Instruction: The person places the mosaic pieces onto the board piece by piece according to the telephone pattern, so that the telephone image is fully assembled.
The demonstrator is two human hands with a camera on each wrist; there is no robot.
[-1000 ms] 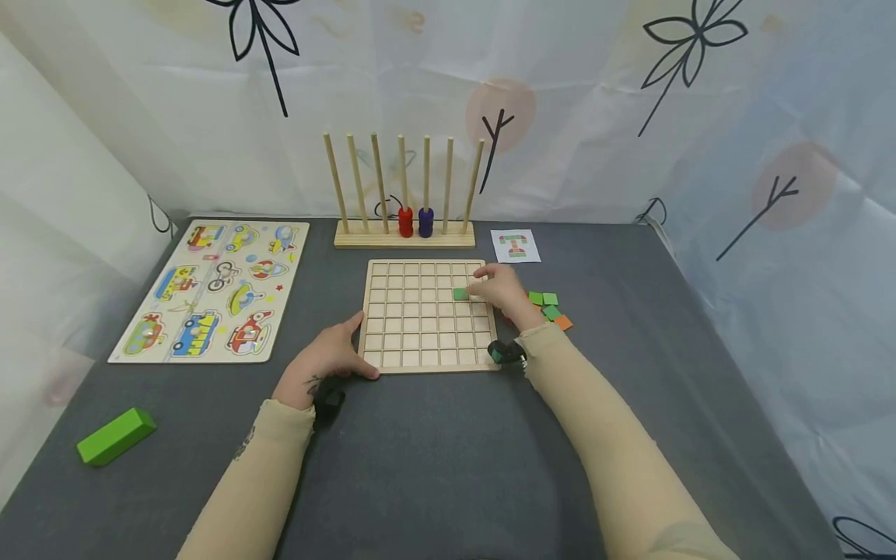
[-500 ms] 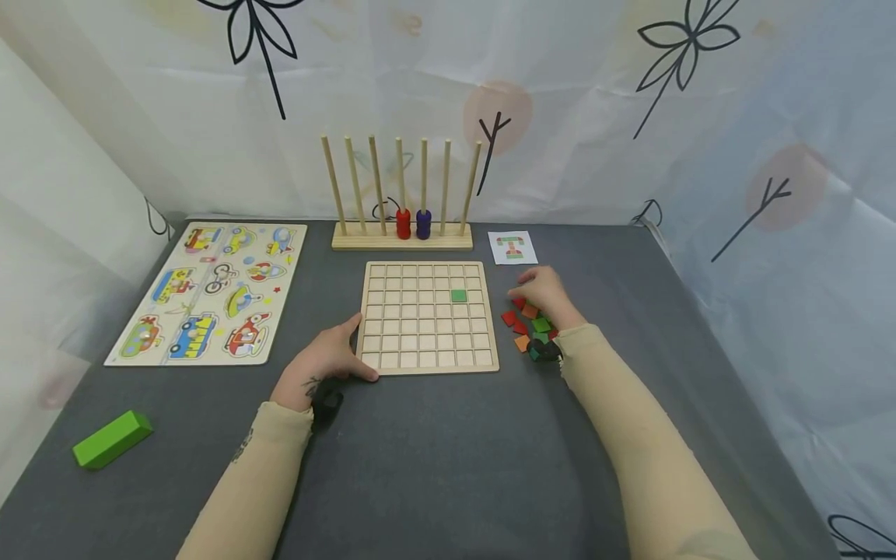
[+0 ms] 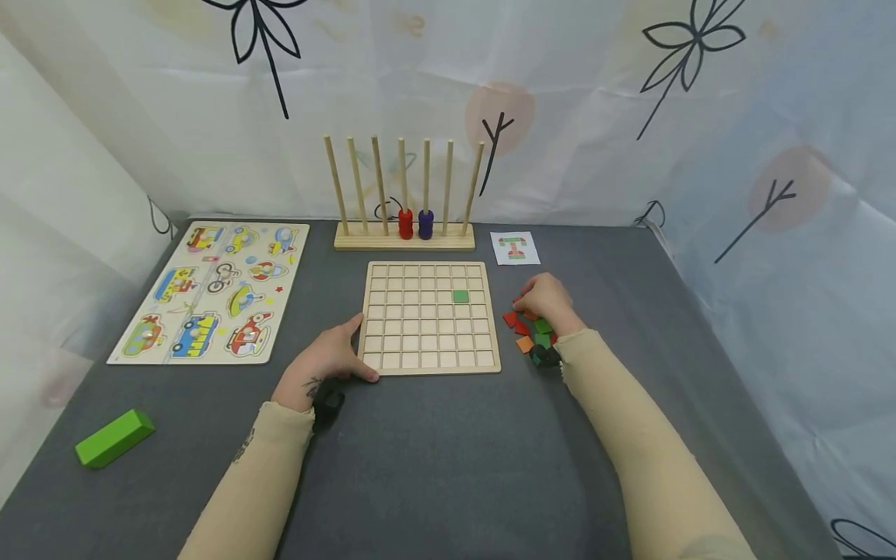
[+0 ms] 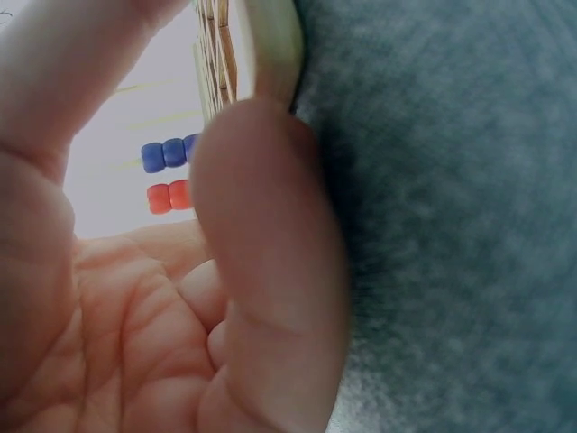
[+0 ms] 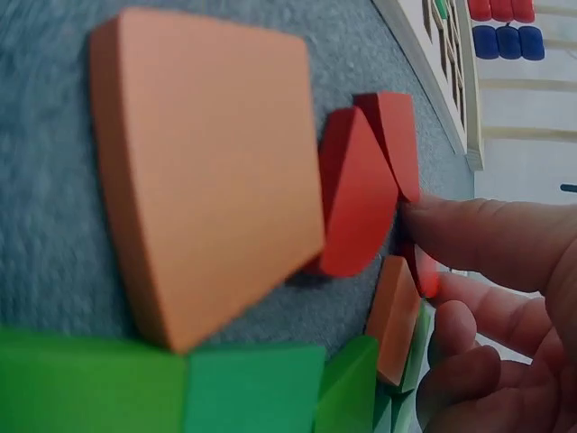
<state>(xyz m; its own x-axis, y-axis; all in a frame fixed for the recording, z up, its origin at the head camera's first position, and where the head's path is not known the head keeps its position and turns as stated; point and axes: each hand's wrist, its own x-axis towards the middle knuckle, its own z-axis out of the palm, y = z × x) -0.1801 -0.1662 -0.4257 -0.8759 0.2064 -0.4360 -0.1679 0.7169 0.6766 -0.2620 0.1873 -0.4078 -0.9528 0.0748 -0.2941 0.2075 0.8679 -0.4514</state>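
A wooden grid board [image 3: 430,369] lies flat on the table, with one green square tile [image 3: 460,296] in a cell of its upper right part. My left hand [image 3: 327,362] rests at the board's near left corner, thumb along the near edge and forefinger against the left side. In the left wrist view the thumb [image 4: 270,262] touches the board's edge [image 4: 270,54]. Right of the board, my right hand [image 3: 549,299] reaches into a loose pile of tiles. Its thumb and forefinger pinch a red tile [image 5: 418,268], seen in the right wrist view, beside an orange tile [image 5: 216,171].
Behind the board stands a wooden peg rack [image 3: 364,239] with red and blue beads. A patterned card [image 3: 515,248] lies right of it. A vehicle picture board [image 3: 210,295] is at the left, with a green block [image 3: 115,439] nearer. Green tiles [image 5: 252,388] lie in the pile.
My right hand has let go of the green tile in the grid and moved right to the pile, where its fingers have closed on a red tile. The left hand stays at the corner.
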